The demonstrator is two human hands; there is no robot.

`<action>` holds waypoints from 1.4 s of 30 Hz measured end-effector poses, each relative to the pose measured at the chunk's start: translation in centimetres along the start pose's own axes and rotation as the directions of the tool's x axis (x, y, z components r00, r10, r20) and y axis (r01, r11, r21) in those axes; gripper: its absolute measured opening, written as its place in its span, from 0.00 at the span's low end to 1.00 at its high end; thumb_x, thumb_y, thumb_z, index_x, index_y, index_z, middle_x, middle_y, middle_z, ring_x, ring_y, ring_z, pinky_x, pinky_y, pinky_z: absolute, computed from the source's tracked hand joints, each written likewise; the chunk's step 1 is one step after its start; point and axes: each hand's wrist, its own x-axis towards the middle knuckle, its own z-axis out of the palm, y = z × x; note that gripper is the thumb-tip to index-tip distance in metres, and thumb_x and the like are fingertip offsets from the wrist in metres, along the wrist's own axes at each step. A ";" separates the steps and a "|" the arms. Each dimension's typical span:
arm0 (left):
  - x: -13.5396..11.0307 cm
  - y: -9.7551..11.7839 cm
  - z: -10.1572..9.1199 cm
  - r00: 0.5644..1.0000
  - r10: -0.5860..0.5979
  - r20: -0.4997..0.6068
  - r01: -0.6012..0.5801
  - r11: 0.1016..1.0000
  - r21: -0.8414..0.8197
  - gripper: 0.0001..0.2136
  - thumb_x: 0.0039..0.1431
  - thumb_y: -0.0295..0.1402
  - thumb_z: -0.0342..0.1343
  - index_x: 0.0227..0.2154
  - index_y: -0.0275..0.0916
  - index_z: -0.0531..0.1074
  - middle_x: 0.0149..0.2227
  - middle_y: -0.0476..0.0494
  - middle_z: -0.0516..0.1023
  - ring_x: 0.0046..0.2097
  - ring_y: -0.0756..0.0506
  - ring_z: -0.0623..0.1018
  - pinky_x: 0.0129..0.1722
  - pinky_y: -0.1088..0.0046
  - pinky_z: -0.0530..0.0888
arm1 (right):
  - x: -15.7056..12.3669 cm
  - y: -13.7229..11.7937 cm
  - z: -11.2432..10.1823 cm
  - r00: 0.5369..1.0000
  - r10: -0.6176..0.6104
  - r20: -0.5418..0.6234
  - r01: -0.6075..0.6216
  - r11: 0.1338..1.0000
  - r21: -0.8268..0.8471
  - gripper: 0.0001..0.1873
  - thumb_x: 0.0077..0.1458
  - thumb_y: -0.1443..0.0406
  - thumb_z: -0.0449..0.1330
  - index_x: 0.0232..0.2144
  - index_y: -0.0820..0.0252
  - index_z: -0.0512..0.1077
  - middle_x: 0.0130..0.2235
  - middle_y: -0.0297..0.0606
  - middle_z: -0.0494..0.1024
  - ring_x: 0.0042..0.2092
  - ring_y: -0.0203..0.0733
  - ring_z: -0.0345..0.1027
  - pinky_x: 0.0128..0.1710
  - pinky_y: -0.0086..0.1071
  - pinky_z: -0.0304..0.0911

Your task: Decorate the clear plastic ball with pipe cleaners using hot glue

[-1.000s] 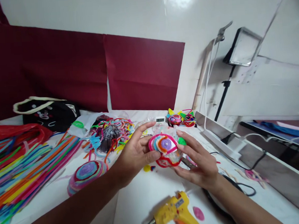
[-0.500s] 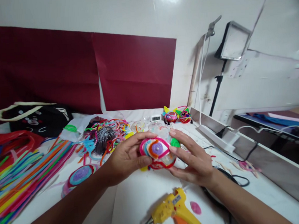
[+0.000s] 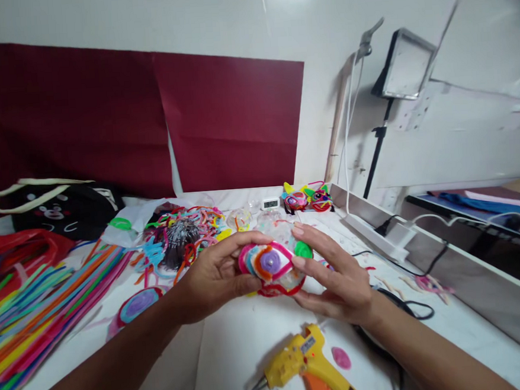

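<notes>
Both my hands hold a small clear ball covered with coiled pipe cleaners [image 3: 271, 266], pink, orange and purple rings with a red loop beneath. My left hand [image 3: 214, 276] grips its left side, thumb under and fingers over the top. My right hand [image 3: 335, 279] cups its right side with fingers curved against it, next to a green piece [image 3: 303, 250]. The ball hangs just above the white table [image 3: 235, 345].
A yellow glue gun [image 3: 305, 364] lies near the front edge beside a pink disc [image 3: 341, 357]. Long pipe cleaners [image 3: 40, 305] fan across the left, a tangle of cut ones [image 3: 182, 233] behind. A coiled disc [image 3: 136, 304], finished pieces [image 3: 307, 197], black bag [image 3: 56, 209], cables and power strip [image 3: 374, 237] surround.
The ball has been turned a little in my hands and sits slightly lower and further left. My view has shifted; both hands keep their hold.
</notes>
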 end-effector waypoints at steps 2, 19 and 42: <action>-0.1 0.1 0.0 1.000 -0.001 0.012 0.000 1.000 0.015 0.20 0.50 0.24 0.64 0.46 0.48 0.75 0.41 0.47 0.80 0.42 0.46 0.79 0.41 0.75 0.77 | -0.1 0.0 0.0 1.000 -0.006 0.004 0.006 1.000 -0.006 0.37 0.49 0.67 0.66 0.60 0.54 0.60 0.64 0.51 0.59 0.62 0.61 0.56 0.55 0.58 0.62; -0.1 0.4 -0.2 0.999 0.031 0.017 -0.031 0.999 0.037 0.21 0.47 0.21 0.65 0.43 0.50 0.78 0.42 0.48 0.78 0.40 0.48 0.79 0.38 0.81 0.76 | 0.1 -0.2 -0.3 0.998 -0.041 0.055 0.040 0.999 0.005 0.39 0.50 0.67 0.66 0.62 0.59 0.57 0.66 0.51 0.53 0.65 0.63 0.51 0.58 0.59 0.59; -0.3 -0.1 -0.4 1.000 0.014 0.019 -0.013 0.997 -0.071 0.21 0.50 0.21 0.64 0.46 0.47 0.75 0.41 0.51 0.81 0.41 0.52 0.79 0.41 0.85 0.75 | 0.4 -0.2 -0.2 0.999 -0.019 0.034 0.019 1.000 0.016 0.43 0.50 0.65 0.66 0.65 0.56 0.52 0.68 0.49 0.50 0.64 0.61 0.52 0.58 0.55 0.60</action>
